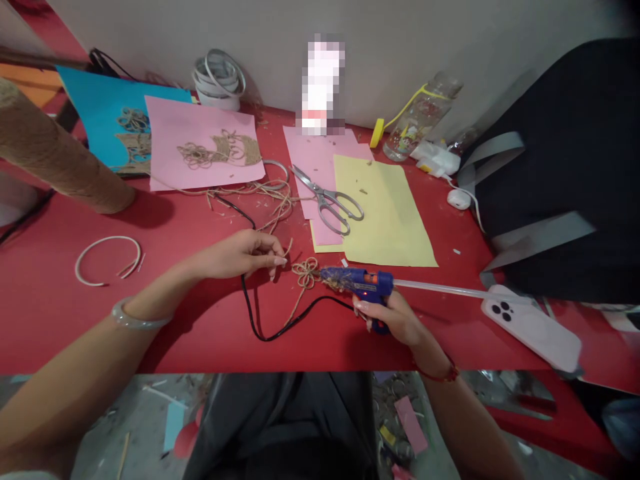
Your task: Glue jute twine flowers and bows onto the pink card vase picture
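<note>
Your right fingers [364, 308] are wrapped around the blue glue gun [357, 280], hiding part of its handle, and its nozzle sits just beside the twine knot [305, 273] on the red table [50, 313]. Your left hand [235, 257] is just left of the knot, fingers curled; you can't quite tell whether they pinch a twine strand. A black cord [270, 337] runs beneath them. Scissors [327, 200] lie across pink paper [313, 160] and yellow paper [390, 213], and scraps litter the floor [145, 413] below.

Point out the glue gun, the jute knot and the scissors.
Glue gun [367, 283], head view, blue body.
Jute knot [305, 273], head view, middle of the loops.
Scissors [321, 195], head view, the pivot.
</note>
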`<state>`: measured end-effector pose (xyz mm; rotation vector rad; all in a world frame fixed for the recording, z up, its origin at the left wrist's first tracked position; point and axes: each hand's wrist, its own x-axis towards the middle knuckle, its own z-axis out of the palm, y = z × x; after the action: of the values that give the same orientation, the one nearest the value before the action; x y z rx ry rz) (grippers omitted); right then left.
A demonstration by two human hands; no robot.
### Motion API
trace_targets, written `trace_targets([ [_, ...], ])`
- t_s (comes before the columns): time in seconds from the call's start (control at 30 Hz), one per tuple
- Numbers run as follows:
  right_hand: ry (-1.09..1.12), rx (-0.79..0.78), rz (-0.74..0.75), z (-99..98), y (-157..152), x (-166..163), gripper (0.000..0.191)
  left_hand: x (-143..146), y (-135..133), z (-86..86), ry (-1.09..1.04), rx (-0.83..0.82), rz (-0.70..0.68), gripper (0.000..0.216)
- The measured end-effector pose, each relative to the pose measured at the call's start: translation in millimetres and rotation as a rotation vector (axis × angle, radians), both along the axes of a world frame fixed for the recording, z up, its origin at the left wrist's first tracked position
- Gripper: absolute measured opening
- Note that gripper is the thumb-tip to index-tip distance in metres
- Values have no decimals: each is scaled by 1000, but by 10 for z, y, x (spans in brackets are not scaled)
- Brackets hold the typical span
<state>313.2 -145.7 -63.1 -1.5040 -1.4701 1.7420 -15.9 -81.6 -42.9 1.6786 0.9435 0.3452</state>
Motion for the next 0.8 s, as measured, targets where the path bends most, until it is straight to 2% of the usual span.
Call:
trace_targets([
  [0.17,32,30,22,35,-12,27,33,22,-9,35,8,13,8,36],
  [0.5,47,1,29,-6,-20,30,37,26,-7,33,6,8,9,33],
  [0.8,-14,17,41,53,-14,-11,41,27,-5,24,-3,4,9,34],
])
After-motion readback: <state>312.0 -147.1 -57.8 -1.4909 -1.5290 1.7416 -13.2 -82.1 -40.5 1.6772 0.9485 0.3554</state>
